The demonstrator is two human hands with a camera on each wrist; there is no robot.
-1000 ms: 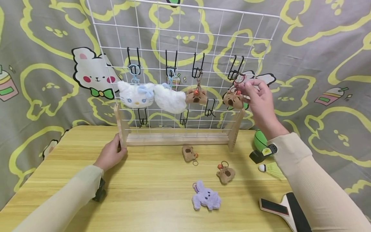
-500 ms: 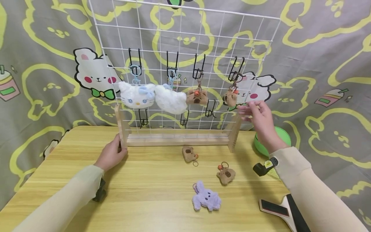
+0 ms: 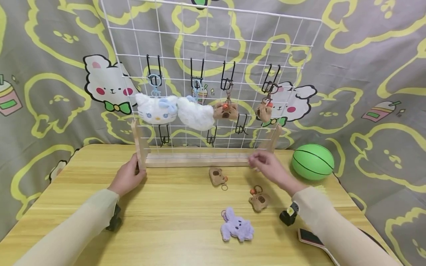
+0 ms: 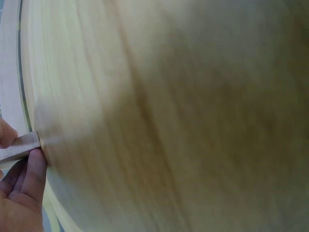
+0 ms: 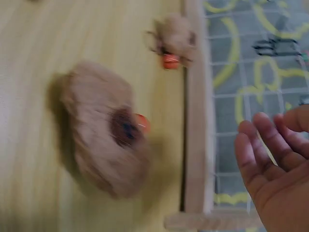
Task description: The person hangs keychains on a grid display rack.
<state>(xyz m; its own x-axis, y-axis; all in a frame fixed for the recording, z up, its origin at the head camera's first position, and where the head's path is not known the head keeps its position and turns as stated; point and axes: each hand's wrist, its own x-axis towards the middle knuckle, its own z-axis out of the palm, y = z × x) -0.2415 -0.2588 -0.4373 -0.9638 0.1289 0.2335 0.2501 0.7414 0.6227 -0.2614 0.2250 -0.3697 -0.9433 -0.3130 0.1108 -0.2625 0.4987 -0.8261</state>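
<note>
Left hand (image 3: 127, 176): we grip the rack (image 3: 196, 162) at 8 o'clock, likely steadying it | right hand (image 3: 271, 168): fingers loose, empty, 1 o'clock of nearest brown plush (image 3: 259, 202)

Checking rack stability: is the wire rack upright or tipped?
Upright: the rack stands on its wooden base, the left hand gripping one leg.

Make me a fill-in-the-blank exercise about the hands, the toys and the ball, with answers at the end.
1. The left hand grips the rack's wooden foot, while the right hand holds ____.
2. The hanging toys number ____.
3. On the table lie two brown toys and one ____ toy.
4. The ball is mainly ____ in colour.

Missing words: nothing; four; purple; green.
</note>
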